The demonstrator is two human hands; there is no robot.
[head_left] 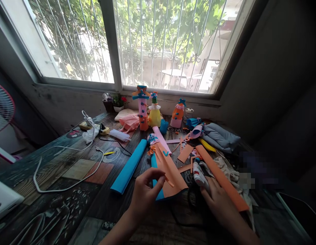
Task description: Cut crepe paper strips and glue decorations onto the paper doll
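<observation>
My left hand [147, 186] is closed in a pinch, thumb against forefinger. A thin orange strip [169, 182] runs out from its fingertips, above a wide sheet of orange crepe paper [170, 166]. Blue crepe paper [160, 194] shows along that sheet's left edge. In my right hand [216, 195] is a white glue gun [200, 175] with red print, its nozzle end pointing away from me. A black cord [190, 197] loops beside it. A small blue V-shaped piece [166, 153] lies on the orange sheet.
Left of the sheet lies a blue crepe paper roll [129, 166]. Decorated bottles [154, 115] stand by the window. An orange strip [221, 177], cloth [228, 166] and grey fabric [220, 136] lie right. A white cable [63, 190] and power strip [104, 130] are left.
</observation>
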